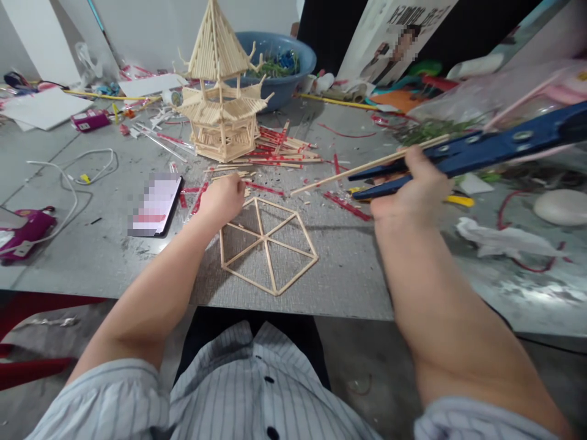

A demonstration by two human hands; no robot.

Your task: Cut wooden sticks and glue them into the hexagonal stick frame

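Right hand (410, 186) grips stick (339, 176) and blue tool (513, 142); stick axis runs leftward from its fingers. Left hand (225, 198) (curled; grip not determinable) is nearer hexagonal frame (265, 238).

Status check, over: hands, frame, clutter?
Right hand gripping blue tool, thin stick. Left hand curled near loose sticks, grip unclear. Hexagonal frame flat on table. Red strip just beyond.

A grey table (348, 269) before your pale wall (151, 24).
At the table's far side you have a white panel (46, 36) to the left and, to the right, a printed board (408, 40) against a black surface (323, 36). Grey floor (362, 357) shows below the table's near edge, with red furniture (46, 305) partly in view; light glares off the table's right side.
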